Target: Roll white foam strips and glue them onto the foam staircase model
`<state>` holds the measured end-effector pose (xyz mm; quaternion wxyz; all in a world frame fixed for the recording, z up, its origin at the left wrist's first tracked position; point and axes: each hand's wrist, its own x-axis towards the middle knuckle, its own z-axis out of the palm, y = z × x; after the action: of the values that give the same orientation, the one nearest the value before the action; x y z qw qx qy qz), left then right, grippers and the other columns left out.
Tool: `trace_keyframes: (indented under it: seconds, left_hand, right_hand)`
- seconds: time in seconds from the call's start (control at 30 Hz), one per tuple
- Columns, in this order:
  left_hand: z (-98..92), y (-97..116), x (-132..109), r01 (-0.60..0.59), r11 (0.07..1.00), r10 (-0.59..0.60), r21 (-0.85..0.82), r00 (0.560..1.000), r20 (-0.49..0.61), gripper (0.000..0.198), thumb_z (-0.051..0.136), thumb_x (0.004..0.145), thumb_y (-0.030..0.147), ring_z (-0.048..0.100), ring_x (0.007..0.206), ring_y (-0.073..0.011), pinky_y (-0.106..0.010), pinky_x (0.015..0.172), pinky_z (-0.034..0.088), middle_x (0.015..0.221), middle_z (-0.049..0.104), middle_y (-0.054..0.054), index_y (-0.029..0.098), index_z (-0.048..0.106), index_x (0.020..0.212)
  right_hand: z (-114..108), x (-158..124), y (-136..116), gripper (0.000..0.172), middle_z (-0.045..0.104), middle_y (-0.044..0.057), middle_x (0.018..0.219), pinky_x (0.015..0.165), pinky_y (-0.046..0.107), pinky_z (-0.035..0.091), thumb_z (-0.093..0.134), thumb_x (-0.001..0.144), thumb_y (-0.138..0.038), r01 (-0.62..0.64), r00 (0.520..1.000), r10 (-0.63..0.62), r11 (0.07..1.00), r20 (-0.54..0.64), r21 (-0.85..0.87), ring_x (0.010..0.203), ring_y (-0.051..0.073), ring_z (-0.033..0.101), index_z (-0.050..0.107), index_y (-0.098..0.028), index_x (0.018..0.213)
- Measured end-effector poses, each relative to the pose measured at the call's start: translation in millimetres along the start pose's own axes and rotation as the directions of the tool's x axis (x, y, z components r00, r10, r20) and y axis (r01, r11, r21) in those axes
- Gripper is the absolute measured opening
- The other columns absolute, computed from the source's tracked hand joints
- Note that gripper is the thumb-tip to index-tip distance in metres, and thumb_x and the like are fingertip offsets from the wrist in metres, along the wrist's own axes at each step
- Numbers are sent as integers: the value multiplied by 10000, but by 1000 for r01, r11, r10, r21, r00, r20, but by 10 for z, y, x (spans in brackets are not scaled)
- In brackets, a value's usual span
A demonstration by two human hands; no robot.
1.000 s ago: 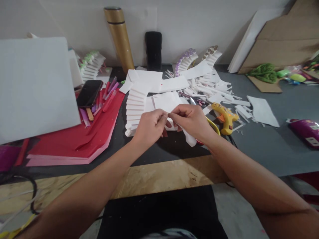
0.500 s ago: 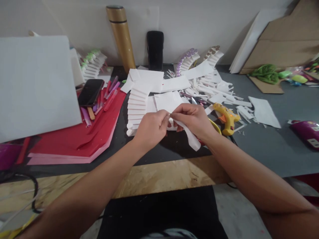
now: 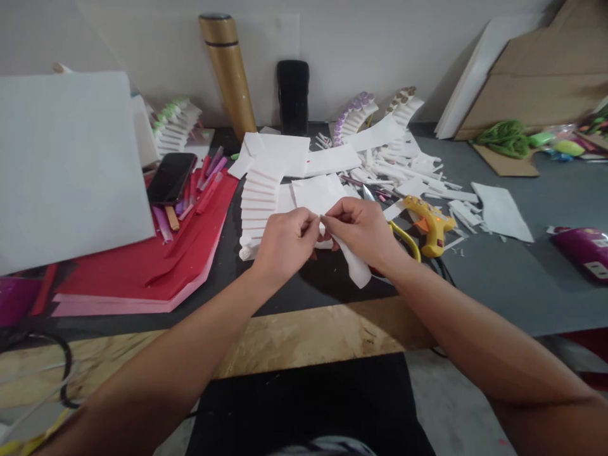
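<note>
Strip of white paper [image 3: 357, 268], one: held in front of you above the near part of the desk [image 3: 494, 288], its upper end between your two hands, its loose end hanging below your right palm. Your left hand [image 3: 287, 244], thumb and forefinger pressed together, pinches the strip's tip; your right hand [image 3: 368, 231] pinches it just beside, the fingertips of both nearly meeting. The pinched end is mostly covered by your fingers, and its exact form cannot be made out. Scissors, one pair: yellow handle [image 3: 411, 246] partly behind your right wrist, pointed blade [image 3: 367, 192] showing above your knuckles, the middle hidden from you. Stepped white paper piece [image 3: 259, 204], one: left of centre, its lower part partly covered by your left hand. Glue gun [image 3: 431, 225], yellow, one: lying to the right of your right hand, its cord running out behind your forearm. White board [image 3: 66, 171], one: cut off at your left edge, hiding whatever lies behind it. Purple objects, two: one [image 3: 582, 252] at your right, one [image 3: 18, 301] at your left, both cut by the frame, the left unidentifiable. Containers: gold flask [image 3: 231, 79], one, capped and opaque, upright against the wall, contents hidden; clear plastic wrapping [image 3: 564, 133], far right, beside a green bundle [image 3: 504, 139], its contents too small for you to tell.
</note>
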<state>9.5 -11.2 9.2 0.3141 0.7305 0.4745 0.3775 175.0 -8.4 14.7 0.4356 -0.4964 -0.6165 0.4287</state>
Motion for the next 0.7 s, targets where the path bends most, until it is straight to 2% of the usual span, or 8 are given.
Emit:
trace_keyframes:
  seconds: [0.07, 0.13, 0.27, 0.37, 0.5, 0.6, 0.7]
  left_hand:
    - [4, 7, -4, -65, 974, 65, 215, 998, 5, 245, 522, 977, 227, 670, 541, -156, -258, 573, 470, 598, 699, -26, 159, 675, 797]
    - [7, 4, -6, -138, 894, 132, 426, 990, 43, 255, 484, 986, 188, 692, 628, -199, -295, 622, 464, 639, 710, -57, 142, 677, 827]
    - [13, -7, -14, -248, 717, 199, 651, 969, 149, 267, 420, 984, 151, 696, 681, -246, -328, 597, 430, 778, 739, -126, 108, 673, 911]
    - [16, 1, -25, -280, 654, 236, 703, 958, 162, 271, 409, 978, 154, 686, 649, -232, -313, 561, 403, 766, 738, -119, 116, 676, 950]
    - [29, 6, -45, -298, 633, 290, 715, 947, 138, 292, 418, 979, 175, 688, 649, -226, -309, 556, 416, 789, 749, -123, 94, 680, 1081]
    - [45, -12, -61, -318, 644, 339, 696, 934, 114, 320, 419, 983, 194, 687, 660, -208, -296, 573, 438, 815, 761, -117, 93, 676, 1146]
    - [43, -25, -70, -332, 714, 369, 616, 927, 72, 337, 399, 994, 216, 683, 665, -198, -297, 598, 463, 813, 760, -114, 100, 696, 1104]
  right_hand:
    - [8, -17, 13, 131, 693, 16, 638, 502, 249, 441, 679, 827, -233, 58, 998, -61, 991, -18, -122, 503, 114, 594, 644, -177, 714]
    - [11, -36, 17, 137, 708, 26, 663, 523, 249, 445, 665, 851, -247, 90, 995, -94, 979, -15, -183, 529, 117, 604, 658, -174, 735]
    - [9, -60, 3, 155, 715, 22, 679, 515, 244, 458, 670, 873, -272, 65, 998, -62, 991, 30, -116, 501, 110, 619, 653, -173, 756]
    - [4, -65, -17, 183, 715, 19, 672, 504, 236, 460, 698, 876, -294, 47, 998, -45, 997, 34, -54, 491, 109, 630, 649, -173, 747]
    - [-2, -63, -53, 244, 695, 11, 628, 507, 237, 478, 753, 847, -354, 31, 1000, -31, 999, 1, 26, 497, 119, 647, 645, -175, 719]
    - [-11, -59, -87, 274, 677, 1, 597, 504, 241, 499, 793, 805, -384, -25, 1000, 24, 994, 3, 111, 491, 123, 645, 640, -179, 707]
    - [-30, -54, -120, 283, 685, 7, 600, 492, 237, 503, 820, 774, -383, -38, 999, 36, 990, 20, 134, 493, 126, 653, 642, -173, 709]
